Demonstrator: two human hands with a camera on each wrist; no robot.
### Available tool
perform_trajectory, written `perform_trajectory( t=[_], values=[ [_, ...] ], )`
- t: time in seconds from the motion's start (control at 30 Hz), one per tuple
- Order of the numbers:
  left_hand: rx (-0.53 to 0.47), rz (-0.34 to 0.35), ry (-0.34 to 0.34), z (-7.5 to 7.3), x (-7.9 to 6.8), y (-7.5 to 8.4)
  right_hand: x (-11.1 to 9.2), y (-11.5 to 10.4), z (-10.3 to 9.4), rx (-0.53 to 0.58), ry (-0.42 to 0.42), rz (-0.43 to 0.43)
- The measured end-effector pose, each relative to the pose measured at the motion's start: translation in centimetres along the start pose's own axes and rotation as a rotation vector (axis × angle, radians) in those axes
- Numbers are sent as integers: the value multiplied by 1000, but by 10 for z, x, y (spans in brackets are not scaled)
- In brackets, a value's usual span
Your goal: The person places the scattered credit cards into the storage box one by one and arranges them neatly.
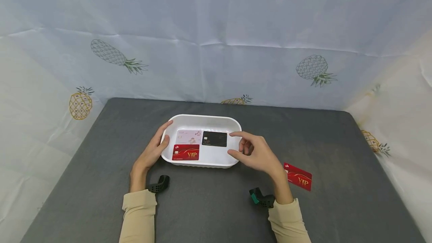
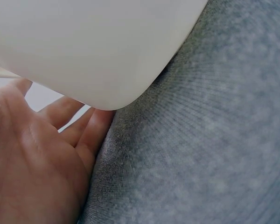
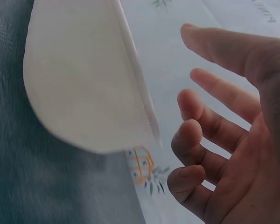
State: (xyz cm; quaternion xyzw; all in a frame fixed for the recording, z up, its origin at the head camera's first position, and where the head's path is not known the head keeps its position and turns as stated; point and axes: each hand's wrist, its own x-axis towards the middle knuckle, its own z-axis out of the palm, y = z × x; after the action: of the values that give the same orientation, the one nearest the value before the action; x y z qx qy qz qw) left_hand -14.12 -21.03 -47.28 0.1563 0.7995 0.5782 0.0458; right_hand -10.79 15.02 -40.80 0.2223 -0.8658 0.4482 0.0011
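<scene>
A white plastic tray (image 1: 212, 121) with rounded corners stands on the grey table. My left hand (image 1: 150, 153) holds its left end, thumb over the rim and fingers along the outer wall. In the left wrist view, those fingers (image 2: 100, 128) reach behind the tray wall (image 2: 98, 51). Inside lie a pink card (image 1: 188, 137), a black VIP card (image 1: 214, 139) and, below the pink one, a red VIP card (image 1: 185, 152). Over the tray's right end is my right hand (image 1: 258, 153), thumb and index finger spread apart with nothing between them; its other fingers bend loosely.
Another red VIP card (image 1: 298, 177) lies on the grey tabletop (image 1: 337, 153), to the right of my right forearm. Behind the table hangs a pale curtain (image 1: 209, 18) printed with pineapples. A dark wrist mount sits at each wrist.
</scene>
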Motion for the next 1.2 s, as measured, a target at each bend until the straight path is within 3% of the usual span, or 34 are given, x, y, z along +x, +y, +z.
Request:
perform_trajectory(
  t=[0.23,1.2],
  values=[
    [9,-23,-3,1,0,-1,-14,10,-18,-12,-11,-9],
    [30,-38,4,1,0,1,-51,33,-62,-82,-48,-50]
  ],
)
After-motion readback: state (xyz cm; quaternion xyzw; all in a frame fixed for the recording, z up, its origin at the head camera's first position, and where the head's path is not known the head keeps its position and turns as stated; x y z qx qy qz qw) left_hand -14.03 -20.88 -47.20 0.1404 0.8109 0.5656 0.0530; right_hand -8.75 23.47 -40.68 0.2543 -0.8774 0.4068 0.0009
